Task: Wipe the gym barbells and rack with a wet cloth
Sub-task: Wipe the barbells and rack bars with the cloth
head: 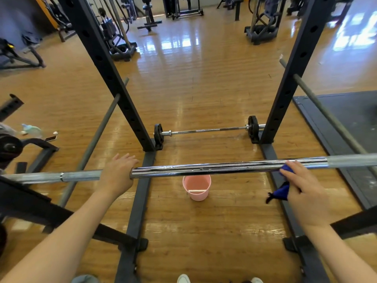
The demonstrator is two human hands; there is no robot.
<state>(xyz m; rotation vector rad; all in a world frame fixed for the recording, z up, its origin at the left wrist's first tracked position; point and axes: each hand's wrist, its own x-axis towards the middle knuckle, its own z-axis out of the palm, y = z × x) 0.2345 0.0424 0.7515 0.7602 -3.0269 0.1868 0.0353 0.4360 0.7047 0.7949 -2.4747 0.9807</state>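
A chrome barbell lies across the black rack at waist height, running from left to right in front of me. My left hand grips the bar left of its middle, fingers over the top. My right hand holds a blue cloth against the bar's right part, with a tail of the cloth hanging below. A second, smaller barbell with black plates lies on the floor between the rack's two uprights.
A pink bucket stands on the wooden floor just under the bar. Grey safety rods slope along both sides of the rack. A black mat lies at right, a phone and bottle at left, gym machines beyond.
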